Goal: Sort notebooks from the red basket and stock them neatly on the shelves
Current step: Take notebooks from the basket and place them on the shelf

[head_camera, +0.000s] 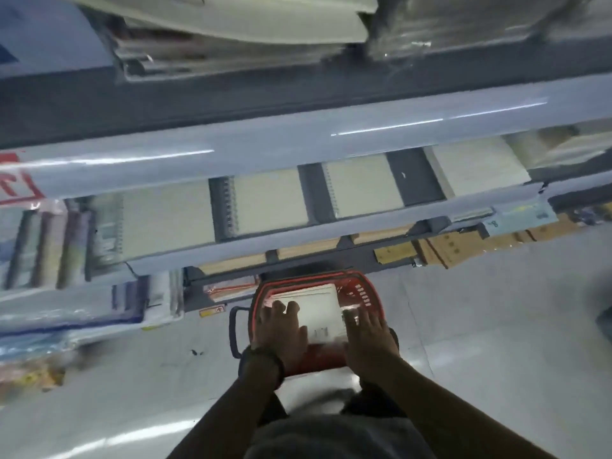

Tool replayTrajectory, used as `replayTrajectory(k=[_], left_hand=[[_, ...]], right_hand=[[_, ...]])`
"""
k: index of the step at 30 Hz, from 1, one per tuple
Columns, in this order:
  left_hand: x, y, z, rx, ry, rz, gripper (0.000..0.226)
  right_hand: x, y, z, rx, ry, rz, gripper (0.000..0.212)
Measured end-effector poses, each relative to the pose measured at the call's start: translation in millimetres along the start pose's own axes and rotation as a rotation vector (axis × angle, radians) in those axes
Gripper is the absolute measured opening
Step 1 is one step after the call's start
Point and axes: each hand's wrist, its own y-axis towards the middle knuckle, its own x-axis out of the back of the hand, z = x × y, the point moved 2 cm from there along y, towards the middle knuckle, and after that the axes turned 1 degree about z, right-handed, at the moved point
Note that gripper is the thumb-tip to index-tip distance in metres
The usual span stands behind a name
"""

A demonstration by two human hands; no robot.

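The red basket [361, 293] stands on the floor below me, in front of the shelves. A stack of white notebooks [319, 304] in clear wrap lies inside it. My left hand [281, 329] lies on the stack's left side, fingers spread over the top. My right hand [367, 332] is on its right side, fingers over the edge. Both hands appear to grip the stack between them. The view is blurred by motion.
A grey shelf [298, 137] runs across the view, and below it a row of spiral notebooks [268, 207] lies flat. Brown cardboard boxes [460, 246] sit at floor level on the right. Wrapped stationery [66, 309] fills the lower left shelves.
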Motion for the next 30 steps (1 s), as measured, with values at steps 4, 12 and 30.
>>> replayTrajectory(k=[4,12,30], left_hand=[[-52,15,8,0.137,-0.143,-0.064,0.047],[-188,79,46,0.153,-0.132,-0.129,0.056],[-304,40,38,-0.005,-0.12,-0.438,0.042]], right_hand=[[-22,58,-29,0.071,-0.018,0.02,0.082],[-153,154,-80,0.116,-0.062,-0.093,0.089],[-256,92,-79,0.08,-0.045,-0.407,0.069]])
